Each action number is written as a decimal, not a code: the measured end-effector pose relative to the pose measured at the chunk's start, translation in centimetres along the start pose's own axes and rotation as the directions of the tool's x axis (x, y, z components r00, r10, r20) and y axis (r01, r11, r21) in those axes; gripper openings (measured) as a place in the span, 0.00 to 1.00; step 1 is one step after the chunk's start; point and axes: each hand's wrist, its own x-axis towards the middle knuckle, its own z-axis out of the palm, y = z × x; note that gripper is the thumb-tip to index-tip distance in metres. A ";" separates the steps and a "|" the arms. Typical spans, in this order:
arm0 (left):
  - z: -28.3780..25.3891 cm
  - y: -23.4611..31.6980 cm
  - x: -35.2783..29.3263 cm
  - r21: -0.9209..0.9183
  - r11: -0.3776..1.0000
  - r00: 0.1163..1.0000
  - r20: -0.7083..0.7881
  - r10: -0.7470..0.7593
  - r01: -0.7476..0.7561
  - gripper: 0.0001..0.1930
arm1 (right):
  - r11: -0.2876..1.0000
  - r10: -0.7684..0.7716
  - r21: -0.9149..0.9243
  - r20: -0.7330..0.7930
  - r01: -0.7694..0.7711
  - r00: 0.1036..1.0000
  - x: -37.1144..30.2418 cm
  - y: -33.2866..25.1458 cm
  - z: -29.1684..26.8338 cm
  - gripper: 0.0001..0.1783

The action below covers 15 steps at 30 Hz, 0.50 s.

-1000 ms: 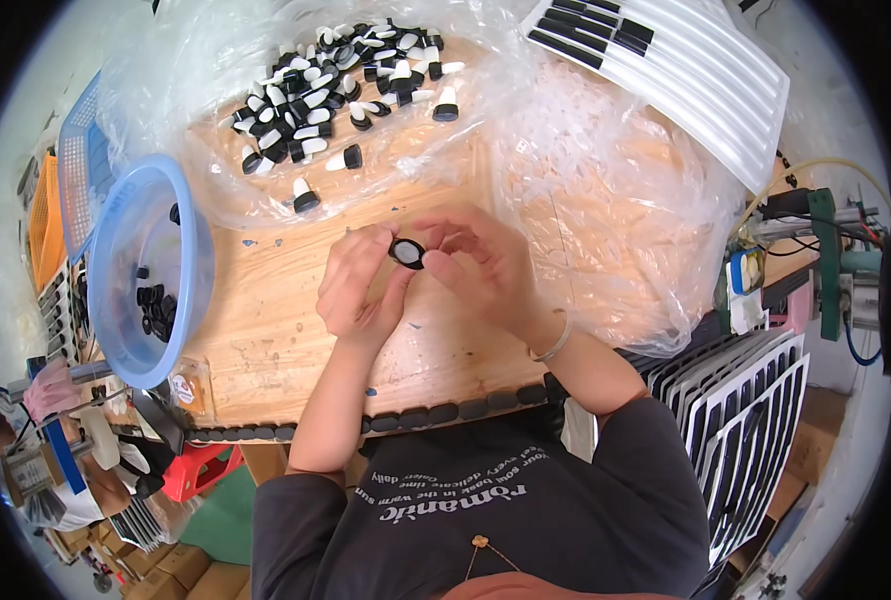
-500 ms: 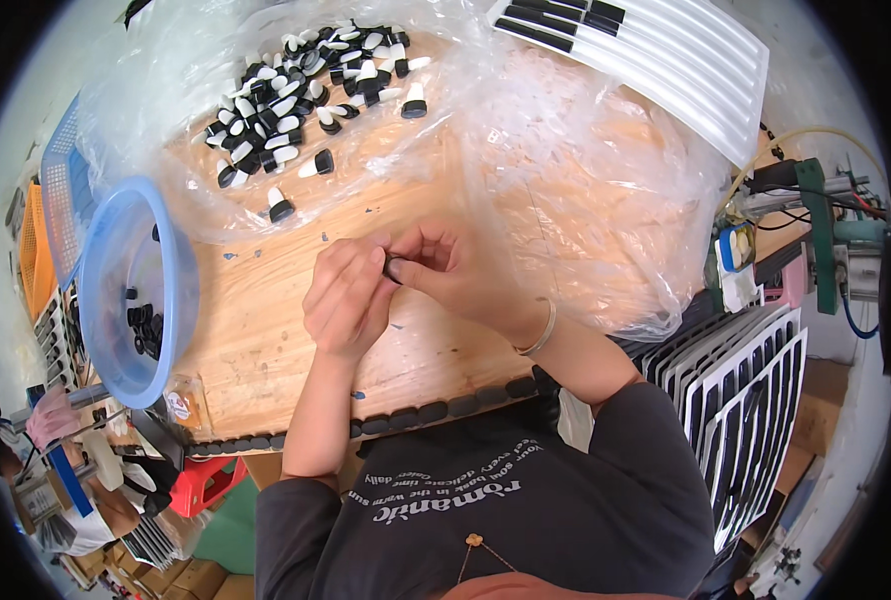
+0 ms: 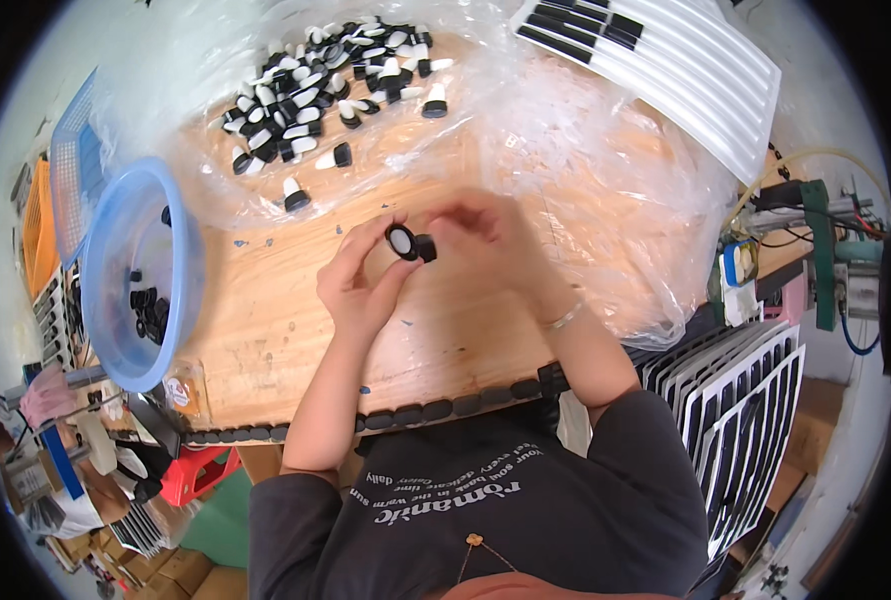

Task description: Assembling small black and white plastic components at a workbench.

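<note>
Between the thumb and fingers of my left hand (image 3: 357, 285) is a small black piece with a white oval face (image 3: 401, 241). Its black stub points right, toward my other hand. My right hand (image 3: 490, 235) is just to the right of it, apart from the piece and smeared by motion, so its grip is unclear. Farther off, a pile of black-and-white pieces (image 3: 310, 100) lies on clear plastic sheeting. One loose piece (image 3: 295, 195) stands nearer, at the sheet's edge.
A blue basin (image 3: 115, 375) with several small black parts (image 3: 148, 315) stands at the left. Clear plastic film (image 3: 605, 200) covers the right of the wooden table (image 3: 265, 340). A white ribbed tray (image 3: 685, 75) lies at the back right; similar trays (image 3: 735, 420) are stacked below.
My hands were together around a small black thing. Now they are apart: my right hand has drawn away to the right, and the white oval face shows in my left.
</note>
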 end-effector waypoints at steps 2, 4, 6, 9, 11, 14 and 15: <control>-0.3 0.1 -0.1 -0.154 0.980 0.989 -0.052 -0.137 0.128 0.26 | 0.843 -0.333 -0.455 -0.022 0.287 0.943 0.7 -0.5 -3.0 0.08; -0.6 0.5 0.0 -0.324 0.923 0.972 -0.042 -0.231 0.205 0.27 | 0.706 -0.355 -0.656 -0.002 0.267 0.935 0.7 -0.2 -5.8 0.09; -0.6 0.5 0.0 -0.333 0.921 0.973 -0.038 -0.229 0.203 0.28 | 0.524 -0.373 -0.823 0.010 0.220 0.928 0.8 0.6 -7.5 0.11; -0.4 0.6 0.1 -0.329 0.923 0.974 -0.030 -0.222 0.200 0.28 | 0.493 -0.184 -0.865 0.003 0.095 0.983 1.1 1.9 -8.5 0.13; -0.3 0.5 0.2 -0.318 0.928 0.976 -0.031 -0.215 0.195 0.28 | 0.401 -0.203 -0.914 -0.018 0.066 0.979 1.3 2.2 -8.6 0.11; -0.7 0.0 0.4 -0.221 0.964 0.986 -0.047 -0.160 0.146 0.26 | 0.525 -0.308 -0.849 -0.123 0.060 0.943 1.3 1.3 -8.0 0.13; -0.9 -0.1 0.4 -0.067 0.994 0.996 -0.008 -0.086 0.085 0.26 | 0.521 -0.310 -0.851 -0.117 0.066 0.943 1.2 0.9 -7.5 0.13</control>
